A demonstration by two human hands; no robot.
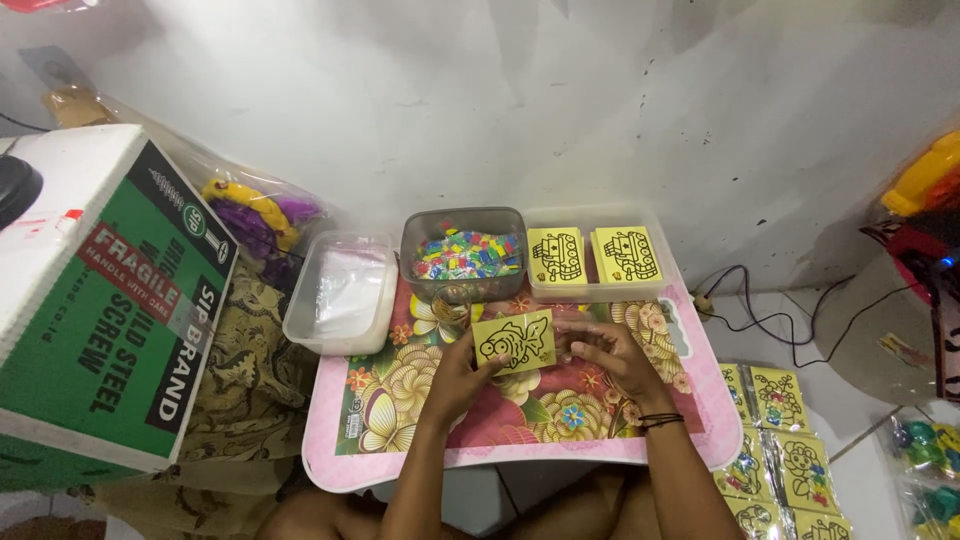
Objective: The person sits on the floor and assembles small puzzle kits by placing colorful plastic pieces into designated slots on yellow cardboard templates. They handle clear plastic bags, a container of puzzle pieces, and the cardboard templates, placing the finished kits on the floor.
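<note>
Head view. White, scuffed wall behind a small pink lap table point(330, 455) with a floral top, set low on the floor. At the centre, a yellow card point(515, 341) printed with a black fish outline is held just above the tabletop. Left hand point(462, 378) clamps the card's 7 o'clock corner, thumb on the face; right hand point(606, 357) pinches its 3 o'clock edge with curled fingers, so the card lies between the two hands, touching both. The outline appears uncoloured (no tint is visible inside the black lines), so judging by this the card is at an early stage, with any filling still to be done.

At 12 o'clock from the card stands a grey tub of coloured packets point(465, 252); a small clear cup point(451, 303) sits just in front of it. At 1 o'clock a clear tray point(600, 290) holds two stacks of similar yellow cards, also blank. At 10 o'clock is a clear lidded box point(340, 290). At 4 o'clock, on the floor, lie further yellow cards point(780, 450), some showing colour. A green and white carton point(100, 300) stands at 9 o'clock.
</note>
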